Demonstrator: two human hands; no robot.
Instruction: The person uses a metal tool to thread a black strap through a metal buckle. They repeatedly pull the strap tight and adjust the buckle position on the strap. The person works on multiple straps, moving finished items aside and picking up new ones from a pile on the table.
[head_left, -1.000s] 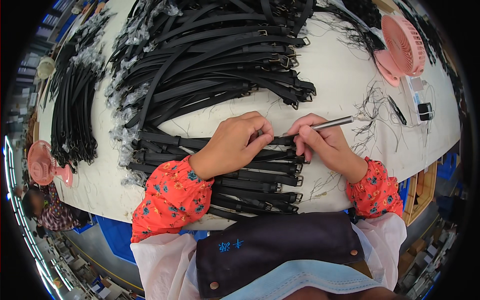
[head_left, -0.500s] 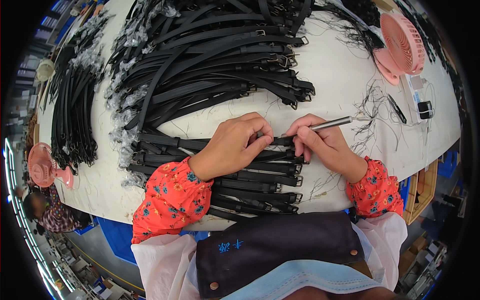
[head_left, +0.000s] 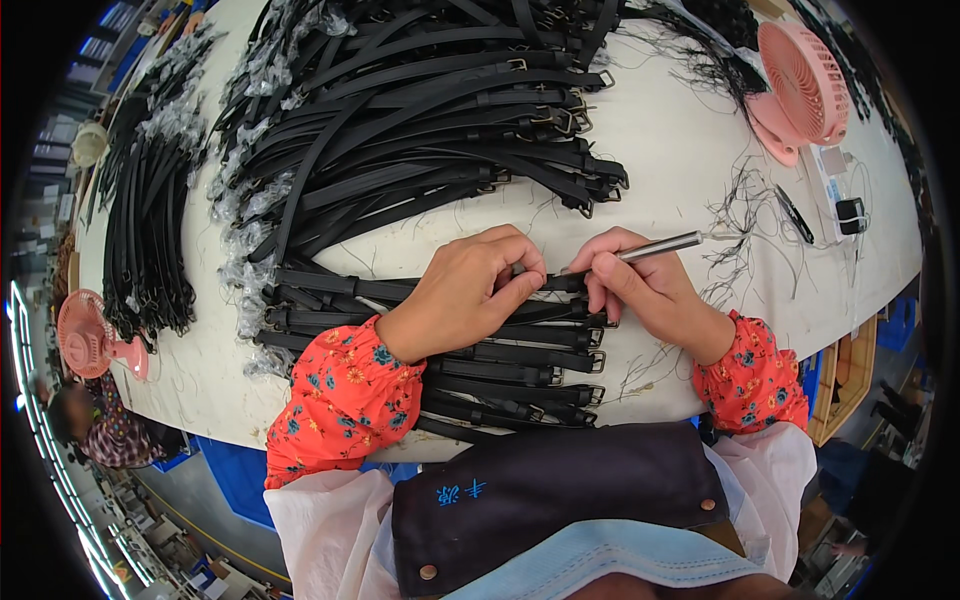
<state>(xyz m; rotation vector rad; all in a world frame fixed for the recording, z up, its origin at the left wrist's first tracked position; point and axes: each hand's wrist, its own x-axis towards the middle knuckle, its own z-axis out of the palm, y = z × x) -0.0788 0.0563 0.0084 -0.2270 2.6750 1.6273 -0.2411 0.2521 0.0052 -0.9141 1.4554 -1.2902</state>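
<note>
Centrally on table (head_left: 680,150): left hand (head_left: 470,290) closed over black strap (head_left: 560,284), pinning it atop row of straps (head_left: 500,370). Right hand (head_left: 645,290), just right of strap, gripping metal tool (head_left: 660,245), tip at strap end. Strap heap (head_left: 420,110) beyond; pink fan (head_left: 805,85) far right.

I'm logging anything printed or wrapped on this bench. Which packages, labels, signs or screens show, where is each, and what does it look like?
Clear plastic wrapping: crinkled, translucent sleeves on the ends of the black straps, left of the pile.
Flat white card or packet: far right of the table, beside the pink fan; rectangular, pale, with bluish print too small to make out.
Blue embroidered mark: on the dark apron, lower centre.
No signs or screens show.
</note>
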